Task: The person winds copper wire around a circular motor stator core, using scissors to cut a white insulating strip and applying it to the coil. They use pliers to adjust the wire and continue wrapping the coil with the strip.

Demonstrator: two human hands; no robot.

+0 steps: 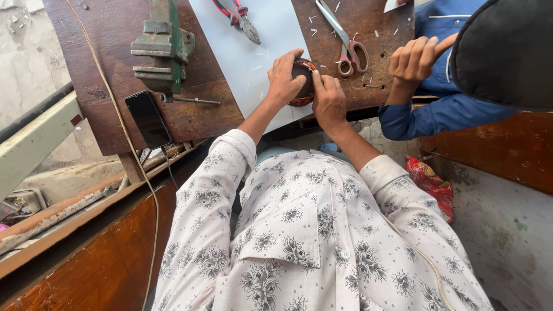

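**Two hands close on a copper-wound coil at the bench edge**

From my remote seat, I see a round motor coil, dark core ringed with reddish copper winding, sitting at the near edge of a pale sheet laid on the wooden workbench. My left hand cups its left side, fingers curled over the top; my right hand grips the right side, so both are holding it. The step in hand looks like pressing or seating the winding, though the fingers hide the detail. The next move calls for steady, even pressure. Scissors and red-handled pliers lie beyond; a green vise and phone sit left. A co-worker's hand hovers right.
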